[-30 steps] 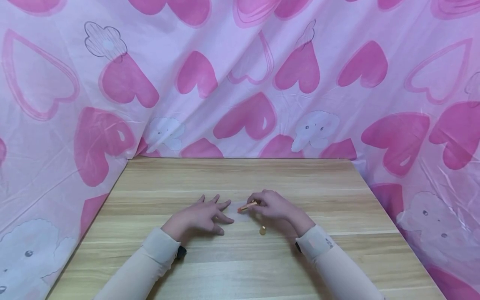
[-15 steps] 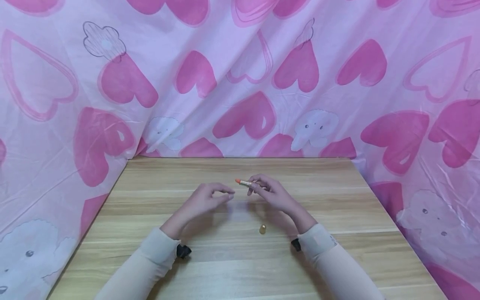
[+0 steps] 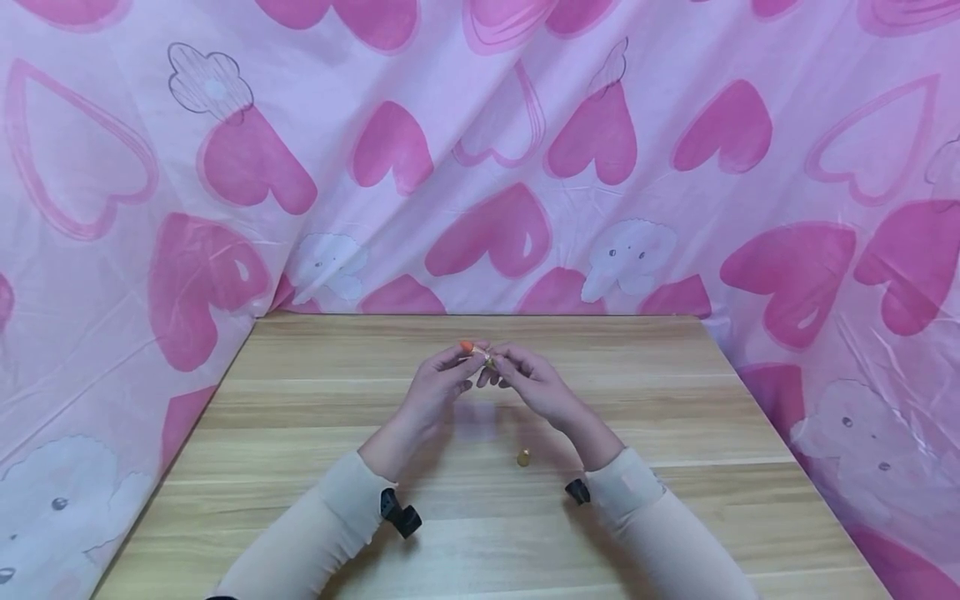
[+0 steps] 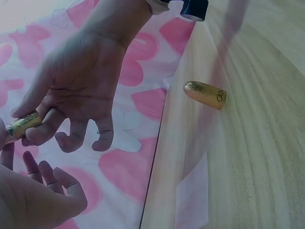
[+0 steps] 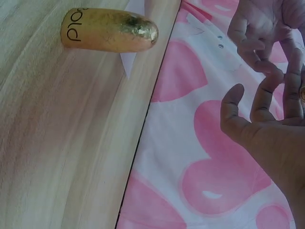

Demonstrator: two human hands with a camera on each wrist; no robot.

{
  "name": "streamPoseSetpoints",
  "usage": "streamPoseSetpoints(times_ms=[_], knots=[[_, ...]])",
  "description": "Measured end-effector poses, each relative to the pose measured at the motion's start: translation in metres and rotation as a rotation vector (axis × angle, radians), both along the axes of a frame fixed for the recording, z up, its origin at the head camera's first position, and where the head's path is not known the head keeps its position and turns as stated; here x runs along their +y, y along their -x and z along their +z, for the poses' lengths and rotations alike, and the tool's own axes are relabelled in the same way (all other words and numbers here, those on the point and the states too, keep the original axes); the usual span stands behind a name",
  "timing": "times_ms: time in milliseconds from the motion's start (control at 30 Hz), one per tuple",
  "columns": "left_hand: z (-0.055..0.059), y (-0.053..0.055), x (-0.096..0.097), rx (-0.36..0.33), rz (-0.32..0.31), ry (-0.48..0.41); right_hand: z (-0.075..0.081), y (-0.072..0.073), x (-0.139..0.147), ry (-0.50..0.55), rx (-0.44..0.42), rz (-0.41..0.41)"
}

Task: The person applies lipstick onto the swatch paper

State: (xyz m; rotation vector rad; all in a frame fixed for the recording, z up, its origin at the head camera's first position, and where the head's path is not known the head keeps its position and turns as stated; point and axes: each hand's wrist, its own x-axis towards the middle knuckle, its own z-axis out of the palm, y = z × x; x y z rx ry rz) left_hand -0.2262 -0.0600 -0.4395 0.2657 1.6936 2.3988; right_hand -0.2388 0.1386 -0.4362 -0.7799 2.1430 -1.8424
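Above the back half of the table, an orange lipstick (image 3: 467,346) with a gold base (image 4: 26,125) is held between both hands. My right hand (image 3: 538,385) pinches the base between thumb and forefinger, its other fingers loosely bent. At the end nearer the orange tip, my left hand (image 3: 437,385) grips the tube with thumb and fingers. In both wrist views the frame edge cuts off part of the lipstick. A gold lipstick cap (image 3: 523,457) lies on its side on the table, below the hands and nearer the body; dark lettering shows on it.
A thin whitish sheet (image 3: 475,421) lies flat on the wooden table (image 3: 637,517) below the hands. Pink heart-print cloth (image 3: 480,167) hangs behind the table and along both sides. A small black camera (image 3: 401,514) sits at the left wrist.
The right hand has lifted the lipstick from close over the sheet and moved it back. The left hand, spread open earlier, has come up and taken hold of it. The cap has stayed put.
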Motion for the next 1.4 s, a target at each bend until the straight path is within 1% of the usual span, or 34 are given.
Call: streamPoseSetpoints(times_ms=[133,233,333,467,567,700,867,1000,1067,1100,1167,1233,1300,1333,1400], knots=[[0.001,0.001,0.002,0.011,0.016,-0.022,0.001,-0.001,0.0,-0.02,-0.035,0.02],[0.002,0.002,0.003,0.013,0.016,-0.024,0.001,-0.001,0.0,-0.023,-0.079,0.044],[0.001,0.004,0.003,0.008,0.012,-0.011,0.0,0.0,0.0,-0.02,-0.097,0.063],[0.0,0.005,0.002,0.014,0.013,0.004,0.0,0.0,0.001,-0.018,-0.085,0.044],[0.0,0.006,0.002,0.022,0.013,-0.008,0.0,0.0,0.001,-0.026,-0.066,0.017],[0.0,0.006,0.002,0.03,0.026,-0.006,-0.001,0.0,0.001,-0.019,-0.049,0.001],[0.0,0.004,0.004,0.044,0.051,0.0,-0.002,0.001,-0.001,-0.014,0.003,-0.028],[-0.001,0.004,0.008,0.045,0.102,-0.029,-0.005,0.001,-0.006,0.002,0.063,-0.102],[0.0,0.004,0.011,0.031,0.141,-0.042,-0.006,0.001,-0.009,-0.01,0.148,-0.164],[0.0,0.004,0.012,0.02,0.16,-0.052,-0.007,0.001,-0.011,-0.026,0.204,-0.199],[0.001,0.004,0.014,0.001,0.192,-0.062,-0.008,0.001,-0.015,-0.065,0.324,-0.268],[0.003,0.004,0.015,-0.015,0.211,-0.071,-0.009,0.001,-0.018,-0.114,0.413,-0.341],[0.004,0.004,0.016,-0.023,0.213,-0.085,-0.008,0.0,-0.019,-0.125,0.421,-0.355],[0.004,0.004,0.016,-0.024,0.207,-0.09,-0.008,0.0,-0.018,-0.121,0.393,-0.344],[0.004,0.004,0.015,-0.023,0.194,-0.098,-0.006,-0.001,-0.016,-0.099,0.291,-0.289]])
